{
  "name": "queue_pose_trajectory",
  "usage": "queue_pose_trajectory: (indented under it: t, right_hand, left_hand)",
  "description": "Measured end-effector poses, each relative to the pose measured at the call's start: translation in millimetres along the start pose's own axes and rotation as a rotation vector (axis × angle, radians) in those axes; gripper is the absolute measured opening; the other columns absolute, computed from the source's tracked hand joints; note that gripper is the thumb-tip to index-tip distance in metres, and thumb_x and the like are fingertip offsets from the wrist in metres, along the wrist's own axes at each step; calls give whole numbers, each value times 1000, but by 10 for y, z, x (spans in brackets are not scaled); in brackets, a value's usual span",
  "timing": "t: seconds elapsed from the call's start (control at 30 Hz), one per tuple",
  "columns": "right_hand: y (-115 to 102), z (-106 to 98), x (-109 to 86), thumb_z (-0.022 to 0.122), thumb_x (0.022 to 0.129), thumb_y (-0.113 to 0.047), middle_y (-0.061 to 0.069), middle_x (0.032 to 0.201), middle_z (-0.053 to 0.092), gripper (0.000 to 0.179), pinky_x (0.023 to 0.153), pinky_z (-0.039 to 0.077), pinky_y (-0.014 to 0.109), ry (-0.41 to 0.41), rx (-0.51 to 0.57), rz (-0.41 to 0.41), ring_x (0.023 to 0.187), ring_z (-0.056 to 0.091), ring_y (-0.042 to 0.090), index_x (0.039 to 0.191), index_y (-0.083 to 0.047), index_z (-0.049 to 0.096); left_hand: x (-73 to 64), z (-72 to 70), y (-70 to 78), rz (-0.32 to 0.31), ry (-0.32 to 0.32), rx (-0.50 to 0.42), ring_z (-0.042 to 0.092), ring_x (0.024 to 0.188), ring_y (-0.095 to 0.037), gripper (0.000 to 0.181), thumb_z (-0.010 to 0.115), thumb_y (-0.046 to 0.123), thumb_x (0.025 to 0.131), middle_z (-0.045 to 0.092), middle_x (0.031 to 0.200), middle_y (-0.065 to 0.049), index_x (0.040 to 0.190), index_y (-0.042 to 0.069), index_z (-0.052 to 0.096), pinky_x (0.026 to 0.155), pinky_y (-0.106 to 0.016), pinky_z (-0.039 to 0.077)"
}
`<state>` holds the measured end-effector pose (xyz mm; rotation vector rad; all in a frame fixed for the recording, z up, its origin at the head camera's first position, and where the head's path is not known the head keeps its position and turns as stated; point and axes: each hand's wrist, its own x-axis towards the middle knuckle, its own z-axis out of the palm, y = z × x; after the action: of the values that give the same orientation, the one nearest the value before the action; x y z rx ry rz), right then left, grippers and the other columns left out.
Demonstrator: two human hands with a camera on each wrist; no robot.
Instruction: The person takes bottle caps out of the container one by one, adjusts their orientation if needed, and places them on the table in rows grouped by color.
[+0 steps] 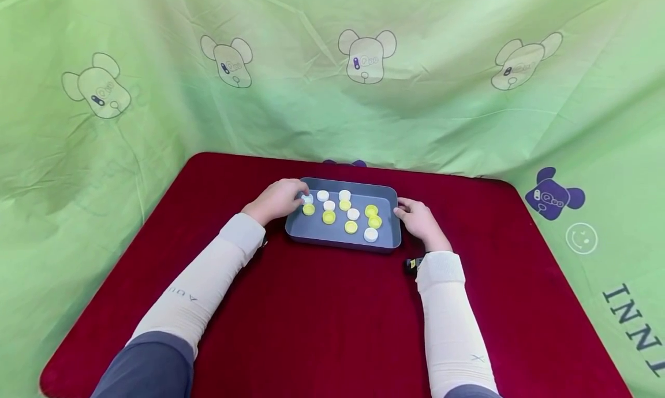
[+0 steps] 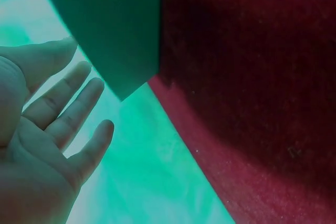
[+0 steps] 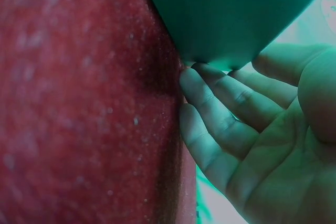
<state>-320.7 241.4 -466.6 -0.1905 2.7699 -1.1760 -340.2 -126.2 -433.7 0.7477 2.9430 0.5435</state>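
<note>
A grey rectangular tray (image 1: pixel 337 235) holds several white and yellow round caps. My left hand (image 1: pixel 279 199) reaches over the tray's left rim, its thumb and index finger at a bluish-white cap (image 1: pixel 307 199) in the back left corner. A yellow cap (image 1: pixel 309 209) lies just in front of that one. The other left fingers (image 2: pixel 68 119) are spread outside the tray wall in the left wrist view. At the opposite end, my right hand (image 1: pixel 419 219) holds the tray's right side, thumb at the rim. Its fingers (image 3: pixel 220 121) reach the lower outer wall in the right wrist view.
The tray stands on a table with a dark red cloth (image 1: pixel 322 311). Green fabric with printed bear heads (image 1: pixel 363 115) hangs behind and along both sides of the table. A small black device (image 1: pixel 413 264) sits at the right wrist.
</note>
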Motion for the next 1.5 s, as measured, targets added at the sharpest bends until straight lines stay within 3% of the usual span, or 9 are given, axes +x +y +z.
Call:
queue_pose_trajectory:
  t: [0.33, 0.67, 1.0, 1.5]
  right_hand:
    - [4, -12, 1, 52, 101, -18, 23, 127, 59, 48, 100, 41, 49, -6, 5, 8, 117, 57, 33, 144, 1, 44]
    - [-20, 0, -25, 54, 100, -18, 23, 126, 60, 48, 100, 41, 49, -13, 22, 11, 114, 58, 33, 143, 2, 45]
    - [3, -11, -32, 53, 100, -16, 23, 125, 61, 47, 100, 41, 49, -6, 31, -3, 113, 60, 33, 142, 2, 45]
    - [22, -16, -43, 53, 101, -17, 23, 128, 59, 48, 99, 42, 49, -21, 55, 4, 115, 58, 34, 144, 2, 43]
  left_hand:
    - [123, 129, -81, -3, -9, -51, 54, 112, -19, 22, 62, 7, 93, 62, 120, -3, 113, 12, 69, 95, -37, 45]
    - [132, 233, -92, 25, -17, 22, 47, 129, -23, 31, 61, 1, 91, 55, 135, -7, 119, 11, 70, 106, -40, 37]
    - [158, 273, -82, 29, -32, 48, 48, 127, -20, 38, 53, -5, 92, 57, 133, -4, 120, 14, 70, 105, -38, 37]
    - [176, 282, -50, -26, -50, 37, 50, 122, -19, 39, 53, -5, 93, 60, 128, -3, 121, 16, 69, 102, -36, 40]
